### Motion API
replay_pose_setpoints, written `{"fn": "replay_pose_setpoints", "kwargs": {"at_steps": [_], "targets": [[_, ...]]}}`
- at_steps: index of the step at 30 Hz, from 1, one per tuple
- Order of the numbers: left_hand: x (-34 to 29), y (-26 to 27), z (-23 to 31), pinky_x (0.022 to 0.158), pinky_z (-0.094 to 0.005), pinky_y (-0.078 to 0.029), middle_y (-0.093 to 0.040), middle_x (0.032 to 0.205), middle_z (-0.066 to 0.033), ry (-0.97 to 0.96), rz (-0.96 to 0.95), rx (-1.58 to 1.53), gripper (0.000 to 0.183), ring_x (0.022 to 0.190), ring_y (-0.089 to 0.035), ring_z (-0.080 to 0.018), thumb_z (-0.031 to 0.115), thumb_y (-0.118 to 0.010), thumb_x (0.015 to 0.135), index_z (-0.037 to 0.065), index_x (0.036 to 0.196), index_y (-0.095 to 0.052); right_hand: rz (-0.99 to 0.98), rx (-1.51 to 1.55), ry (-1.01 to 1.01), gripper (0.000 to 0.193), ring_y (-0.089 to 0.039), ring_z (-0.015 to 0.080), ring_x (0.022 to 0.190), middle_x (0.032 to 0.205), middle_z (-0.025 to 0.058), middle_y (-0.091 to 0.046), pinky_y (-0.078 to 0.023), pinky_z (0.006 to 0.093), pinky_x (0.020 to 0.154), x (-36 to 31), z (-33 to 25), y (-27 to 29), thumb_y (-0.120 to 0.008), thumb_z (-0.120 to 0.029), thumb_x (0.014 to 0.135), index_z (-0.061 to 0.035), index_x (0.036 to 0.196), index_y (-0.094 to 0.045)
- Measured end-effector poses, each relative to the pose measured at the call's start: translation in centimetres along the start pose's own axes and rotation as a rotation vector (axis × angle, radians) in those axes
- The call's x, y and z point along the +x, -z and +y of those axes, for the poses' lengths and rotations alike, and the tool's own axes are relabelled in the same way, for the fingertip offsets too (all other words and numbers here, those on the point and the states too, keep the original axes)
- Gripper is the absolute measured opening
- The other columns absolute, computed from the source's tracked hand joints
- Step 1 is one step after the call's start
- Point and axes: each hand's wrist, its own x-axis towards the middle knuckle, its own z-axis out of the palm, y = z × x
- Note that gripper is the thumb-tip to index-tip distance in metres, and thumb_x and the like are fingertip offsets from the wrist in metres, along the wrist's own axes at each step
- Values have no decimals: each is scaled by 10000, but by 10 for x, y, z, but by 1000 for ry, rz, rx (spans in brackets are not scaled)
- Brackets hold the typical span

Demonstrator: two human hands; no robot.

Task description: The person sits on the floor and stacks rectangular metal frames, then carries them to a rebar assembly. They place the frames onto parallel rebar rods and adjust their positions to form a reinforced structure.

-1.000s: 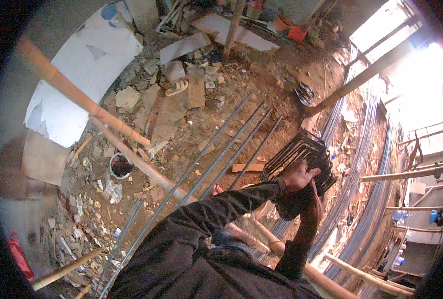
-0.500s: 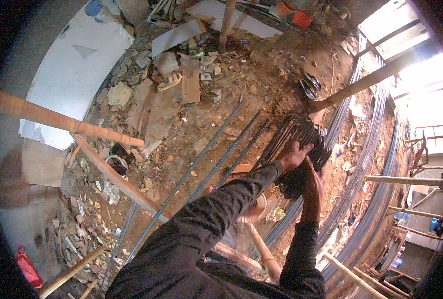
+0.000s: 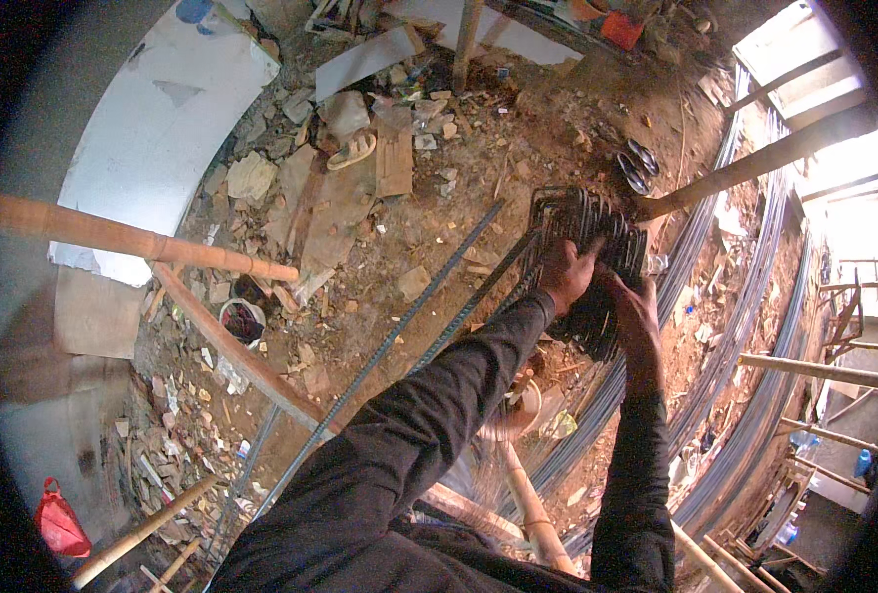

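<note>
Two hands on one steel bundle

Both my dark sleeves reach up from below. My left hand (image 3: pixel 564 274) and right hand (image 3: pixel 635 308) are clenched around a bundle of bent rebar stirrups (image 3: pixel 589 247), held over red dirt — fingers wrapped tight. Beyond it lie long rebar rods (image 3: pixel 429 306), a wooden pole (image 3: pixel 132 237) and scattered rubble (image 3: pixel 360 148).

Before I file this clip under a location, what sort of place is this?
Most likely a construction site. Both hands, left hand and right hand, hold a bundle of bent steel stirrups; long rebar rods lie on bare dirt strewn with rubble, and wooden prop poles stand around.
</note>
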Motion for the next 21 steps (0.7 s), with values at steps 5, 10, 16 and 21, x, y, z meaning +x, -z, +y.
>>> {"fn": "replay_pose_setpoints", "kwargs": {"at_steps": [5, 10, 16, 21], "targets": [[11, 19, -6, 1009, -443, -495, -686, 1285, -189, 59, 27, 177, 518, 1148, -642, -331, 357, -612, 1058, 43, 1467, -562, -220, -139, -7, 382, -707, 213, 944, 1133, 133, -742, -589, 378, 816, 33, -10, -5, -773, -119, 963, 5, 1288, -615], [3, 29, 7, 875, -493, -504, -707, 1076, -163, 333, 347, -688, 592, 981, -658, -353, 561, -657, 1002, 7, 1214, -667, -245, -275, 77, 324, -686, 174, 908, 1084, 111, -736, -585, 353, 762, 48, -19, -19, -749, -97, 961, 19, 1243, -639], [2, 34, -4, 780, -493, -508, -670, 1111, -212, 237, 506, -714, 577, 937, -646, -332, 525, -625, 1035, -4, 1265, -627, -395, -317, 153, 235, -656, 130, 838, 1006, 56, -759, -563, 326, 738, 65, -24, -32, -725, -76, 956, 45, 1156, -712], [6, 32, -12, 793, -513, -507, -656, 1175, -271, 317, 450, -472, 604, 987, -657, -411, 519, -620, 1035, -38, 1267, -603, -448, -393, 129, 226, -653, 122, 838, 1018, 53, -766, -560, 316, 738, 71, -25, -36, -720, -70, 962, 38, 1160, -727]]}}
